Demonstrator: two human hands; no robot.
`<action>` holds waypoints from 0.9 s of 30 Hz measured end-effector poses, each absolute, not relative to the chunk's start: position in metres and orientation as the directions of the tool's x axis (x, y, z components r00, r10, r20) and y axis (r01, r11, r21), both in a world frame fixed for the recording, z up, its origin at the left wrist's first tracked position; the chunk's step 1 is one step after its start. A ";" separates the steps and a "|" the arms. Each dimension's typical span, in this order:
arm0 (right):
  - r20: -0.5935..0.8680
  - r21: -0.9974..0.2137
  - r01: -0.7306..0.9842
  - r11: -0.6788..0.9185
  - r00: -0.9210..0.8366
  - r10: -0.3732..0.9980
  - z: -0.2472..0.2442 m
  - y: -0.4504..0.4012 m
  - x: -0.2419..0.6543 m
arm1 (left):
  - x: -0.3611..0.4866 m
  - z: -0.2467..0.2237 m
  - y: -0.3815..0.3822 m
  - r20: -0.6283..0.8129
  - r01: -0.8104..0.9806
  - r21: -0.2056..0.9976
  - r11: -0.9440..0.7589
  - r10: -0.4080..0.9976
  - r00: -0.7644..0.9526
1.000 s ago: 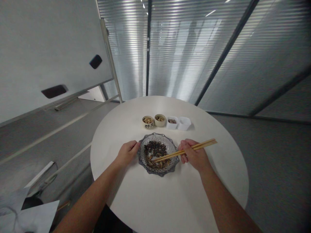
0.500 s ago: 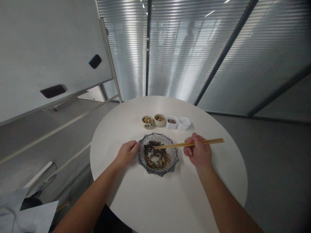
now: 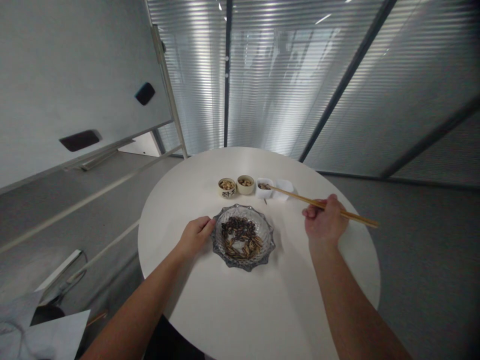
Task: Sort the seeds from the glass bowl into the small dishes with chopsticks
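My left hand (image 3: 195, 236) grips the left rim of a scalloped glass bowl (image 3: 267, 250), which holds dark pieces (image 3: 238, 227) and yellowish-brown striped ones (image 3: 247, 248). My right hand (image 3: 325, 220) is closed around wooden chopsticks (image 3: 300, 197), right of the bowl. Their tips are at a small white dish (image 3: 264, 194) with small pieces inside. A small dark piece (image 3: 265, 201) lies on the table just in front of that dish. Whether the tips hold anything is too small to tell.
Beside the white dish stand another white dish (image 3: 284, 189) on the right and two round cups (image 3: 245, 191) (image 3: 227, 193) with light pieces on the left. A whiteboard (image 3: 75, 75) is at the left of the round table (image 3: 240, 310).
My right hand has moved right and forward, taking the chopstick tips from over the glass bowl to the white dish. A small piece now lies in front of that dish. My left hand stays.
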State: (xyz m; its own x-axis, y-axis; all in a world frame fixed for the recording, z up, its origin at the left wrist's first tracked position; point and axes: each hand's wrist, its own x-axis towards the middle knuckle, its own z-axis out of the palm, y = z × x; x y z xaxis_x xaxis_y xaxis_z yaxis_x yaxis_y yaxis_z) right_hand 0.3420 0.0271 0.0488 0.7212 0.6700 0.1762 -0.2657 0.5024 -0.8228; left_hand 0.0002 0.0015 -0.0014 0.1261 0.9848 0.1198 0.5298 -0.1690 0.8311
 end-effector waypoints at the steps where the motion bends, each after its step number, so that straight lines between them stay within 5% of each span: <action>1: 0.181 -0.824 -0.272 0.496 0.704 0.686 0.050 0.026 0.342 | 0.000 -0.002 0.002 0.119 0.532 0.829 -0.172 0.984 0.133; 6: 0.270 -0.780 -0.303 0.548 0.626 0.732 0.054 0.017 0.341 | -0.001 -0.002 0.002 0.113 0.529 0.831 -0.171 0.984 0.141; 12: 0.369 -0.853 -0.257 0.453 0.315 0.874 0.055 0.000 0.344 | 0.001 0.003 0.000 0.108 0.531 0.831 -0.164 0.985 0.134; 17: 0.356 -0.900 -0.096 0.424 0.398 0.846 0.052 -0.007 0.347 | 0.001 0.001 0.000 0.100 0.523 0.838 -0.155 0.986 0.132; 27: 0.198 -0.939 -0.135 0.317 0.542 0.817 0.029 0.018 0.371 | 0.001 0.000 0.000 0.098 0.515 0.844 -0.149 0.987 0.124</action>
State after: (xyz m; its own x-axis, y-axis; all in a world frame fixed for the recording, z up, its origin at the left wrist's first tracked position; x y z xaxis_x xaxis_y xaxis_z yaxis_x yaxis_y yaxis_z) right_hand 0.3706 0.0183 0.0287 0.5419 0.8168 0.1980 -0.1347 0.3169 -0.9388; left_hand 0.0006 -0.0001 0.0004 0.1245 0.9874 0.0981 0.5150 -0.1488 0.8442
